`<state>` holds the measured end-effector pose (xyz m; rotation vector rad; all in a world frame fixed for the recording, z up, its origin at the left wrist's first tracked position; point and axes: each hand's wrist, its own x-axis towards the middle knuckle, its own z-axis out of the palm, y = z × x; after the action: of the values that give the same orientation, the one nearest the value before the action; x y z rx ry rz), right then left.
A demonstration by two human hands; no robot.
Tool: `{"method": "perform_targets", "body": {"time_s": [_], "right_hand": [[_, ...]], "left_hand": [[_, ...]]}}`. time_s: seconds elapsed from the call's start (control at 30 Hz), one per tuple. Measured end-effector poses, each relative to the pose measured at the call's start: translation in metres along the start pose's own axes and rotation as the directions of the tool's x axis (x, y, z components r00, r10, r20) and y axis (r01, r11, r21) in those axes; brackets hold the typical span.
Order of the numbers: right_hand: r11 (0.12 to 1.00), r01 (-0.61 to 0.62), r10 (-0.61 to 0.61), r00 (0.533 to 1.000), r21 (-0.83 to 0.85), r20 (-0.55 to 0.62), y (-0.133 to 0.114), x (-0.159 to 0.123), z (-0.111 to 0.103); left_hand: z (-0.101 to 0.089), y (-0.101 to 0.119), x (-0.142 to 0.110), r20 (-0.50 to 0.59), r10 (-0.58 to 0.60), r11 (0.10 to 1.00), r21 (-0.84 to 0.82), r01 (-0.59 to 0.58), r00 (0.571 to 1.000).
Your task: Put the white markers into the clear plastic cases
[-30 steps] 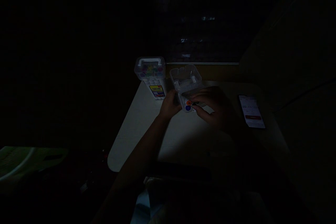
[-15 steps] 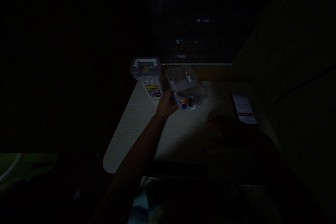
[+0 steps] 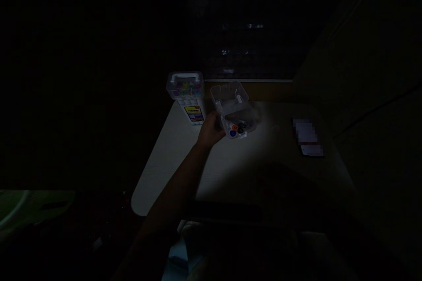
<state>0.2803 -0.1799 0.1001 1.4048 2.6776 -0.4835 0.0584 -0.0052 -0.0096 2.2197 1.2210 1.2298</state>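
My left hand (image 3: 209, 131) grips the left side of a clear plastic box (image 3: 239, 116), which is tilted toward me. The box's hinged lid (image 3: 230, 96) stands raised at the back. Inside lie several markers (image 3: 234, 128) with their round ends facing me, blue, orange and black among them. Left of my hand stands a tall clear case of markers (image 3: 186, 96) with a white handle and a yellow label. My right hand (image 3: 275, 180) is in deep shadow low over the right part of the table, apart from the box; its fingers cannot be made out.
The scene is very dark. A phone with a lit, blurred screen (image 3: 308, 137) lies at the table's right side. The pale table (image 3: 165, 158) has a rounded front left corner. Behind it is a dark glossy pane (image 3: 244, 52), and a cable runs on the right.
My right hand has moved down and sunk deeper into shadow. My left hand stays on the box. The whole view has shifted slightly.
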Motion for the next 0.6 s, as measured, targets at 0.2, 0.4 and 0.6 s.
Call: {"method": "perform_targets", "body": {"time_s": [0.2,0.4,0.6], "right_hand": [[1.000,-0.017,0.017,1.000,0.023,0.002,-0.002,0.000,-0.002],[0.999,-0.018,0.018,1.000,0.049,-0.004,0.003,0.006,-0.006],[0.996,-0.023,0.029,0.997,0.081,-0.073,0.028,0.008,-0.033]], "left_hand": [[0.001,-0.002,0.000,-0.013,-0.009,1.000,-0.019,0.008,1.000],[0.001,-0.002,0.001,-0.006,0.000,0.999,-0.043,-0.001,1.000],[0.001,-0.002,0.001,-0.005,0.003,1.000,-0.020,-0.003,1.000]]}}
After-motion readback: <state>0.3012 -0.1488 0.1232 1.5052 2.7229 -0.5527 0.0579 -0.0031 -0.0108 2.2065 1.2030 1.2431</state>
